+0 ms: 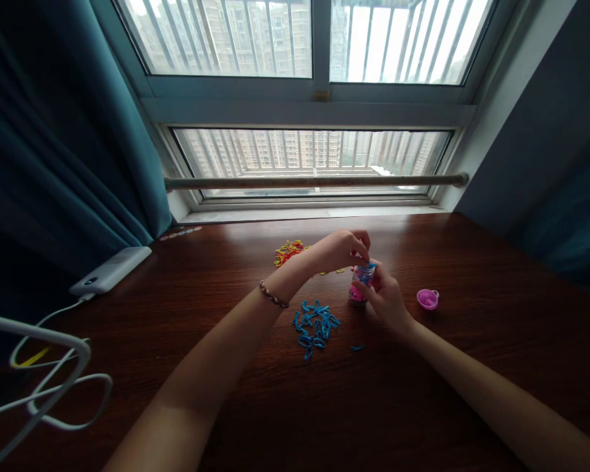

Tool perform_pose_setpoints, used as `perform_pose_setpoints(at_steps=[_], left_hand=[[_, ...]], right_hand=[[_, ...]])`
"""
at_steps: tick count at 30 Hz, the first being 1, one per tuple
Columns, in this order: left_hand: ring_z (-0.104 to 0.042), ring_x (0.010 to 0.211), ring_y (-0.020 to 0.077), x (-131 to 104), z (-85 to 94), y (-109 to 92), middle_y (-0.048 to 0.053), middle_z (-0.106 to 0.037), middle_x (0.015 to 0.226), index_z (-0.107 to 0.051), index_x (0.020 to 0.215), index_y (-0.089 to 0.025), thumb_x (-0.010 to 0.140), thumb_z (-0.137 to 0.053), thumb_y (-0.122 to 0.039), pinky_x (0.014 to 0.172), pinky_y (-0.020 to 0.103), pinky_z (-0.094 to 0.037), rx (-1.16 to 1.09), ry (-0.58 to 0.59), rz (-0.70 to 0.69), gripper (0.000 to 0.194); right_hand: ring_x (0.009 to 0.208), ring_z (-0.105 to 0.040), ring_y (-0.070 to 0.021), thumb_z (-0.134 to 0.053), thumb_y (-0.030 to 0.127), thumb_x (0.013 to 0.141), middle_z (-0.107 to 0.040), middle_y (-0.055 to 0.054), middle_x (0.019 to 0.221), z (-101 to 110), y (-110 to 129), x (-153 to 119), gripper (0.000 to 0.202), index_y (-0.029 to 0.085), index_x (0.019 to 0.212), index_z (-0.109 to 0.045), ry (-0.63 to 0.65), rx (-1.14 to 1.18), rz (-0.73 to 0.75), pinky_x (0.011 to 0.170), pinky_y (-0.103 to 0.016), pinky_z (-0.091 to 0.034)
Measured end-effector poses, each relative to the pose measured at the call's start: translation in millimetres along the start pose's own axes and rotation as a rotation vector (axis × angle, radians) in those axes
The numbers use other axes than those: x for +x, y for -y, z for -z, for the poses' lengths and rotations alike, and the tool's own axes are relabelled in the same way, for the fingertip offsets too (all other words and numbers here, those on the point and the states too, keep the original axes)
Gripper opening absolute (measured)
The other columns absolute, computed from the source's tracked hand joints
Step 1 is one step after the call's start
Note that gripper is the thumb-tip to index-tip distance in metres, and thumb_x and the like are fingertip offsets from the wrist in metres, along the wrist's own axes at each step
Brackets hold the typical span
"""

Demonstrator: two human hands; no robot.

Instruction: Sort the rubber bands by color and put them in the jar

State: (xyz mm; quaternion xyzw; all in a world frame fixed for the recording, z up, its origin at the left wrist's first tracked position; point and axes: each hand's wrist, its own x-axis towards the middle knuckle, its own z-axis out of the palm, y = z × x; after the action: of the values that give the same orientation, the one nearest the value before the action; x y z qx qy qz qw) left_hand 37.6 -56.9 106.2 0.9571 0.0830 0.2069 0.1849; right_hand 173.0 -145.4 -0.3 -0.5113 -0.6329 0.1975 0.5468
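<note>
A small clear jar (358, 292) with pink and blue pieces inside stands on the brown table, and my right hand (384, 296) is wrapped round its side. Over the jar's mouth, my left hand (347, 250) has its fingers pinched together on something blue (371, 265), which looks like blue rubber bands at the rim. Nearer to me lies a loose pile of blue rubber bands (316, 325), with a stray blue band (357, 348) to its right. Partly behind my left forearm is a pile of yellow and red bands (289, 252). A pink lid (427, 299) lies right of my right hand.
A white power bank (111, 270) with a cable rests at the table's left edge. Thick white cables (73, 380) loop over the near left. A blue curtain (73, 131) hangs at the left, and a window with a horizontal rail (314, 182) borders the far side.
</note>
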Motion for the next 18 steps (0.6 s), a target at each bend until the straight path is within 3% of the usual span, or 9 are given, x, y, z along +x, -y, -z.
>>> perform_pose_setpoints(at_steps=[7, 12, 18], left_hand=[[-0.049, 0.080, 0.0130, -5.1, -2.9, -3.1, 0.006, -0.056, 0.088, -0.068, 0.075, -0.016, 0.080, -0.051, -0.022, 0.074, 0.026, -0.041, 0.165, -0.040, -0.068, 0.018], [-0.049, 0.081, 0.0141, -3.5, -6.7, -5.7, 0.007, -0.058, 0.089, -0.068, 0.074, -0.016, 0.081, -0.050, -0.026, 0.077, 0.028, -0.041, 0.177, -0.061, -0.090, 0.022], [-0.054, 0.079, 0.0131, -9.7, -5.5, -1.4, 0.006, -0.060, 0.085, -0.066, 0.075, -0.015, 0.077, -0.056, -0.024, 0.074, 0.027, -0.045, 0.005, -0.240, -0.032, 0.014]], right_hand=[[0.070, -0.055, -0.0151, -0.060, 0.035, 0.073, -0.060, -0.002, 0.084, 1.1, 5.9, -0.8, 0.041, 0.018, 0.108, -0.046, -0.009, -0.016, -0.004, 0.065, -0.026, -0.043], [0.070, -0.054, -0.0146, -0.060, 0.036, 0.073, -0.058, -0.002, 0.083, 0.5, 4.5, -1.0, 0.043, 0.018, 0.109, -0.044, 0.001, -0.016, -0.008, 0.066, -0.026, -0.044], [0.086, -0.057, -0.0192, -0.060, 0.038, 0.072, -0.059, -0.007, 0.099, 0.5, 1.8, -1.4, 0.051, 0.019, 0.116, -0.042, 0.015, 0.003, 0.000, 0.077, -0.032, -0.045]])
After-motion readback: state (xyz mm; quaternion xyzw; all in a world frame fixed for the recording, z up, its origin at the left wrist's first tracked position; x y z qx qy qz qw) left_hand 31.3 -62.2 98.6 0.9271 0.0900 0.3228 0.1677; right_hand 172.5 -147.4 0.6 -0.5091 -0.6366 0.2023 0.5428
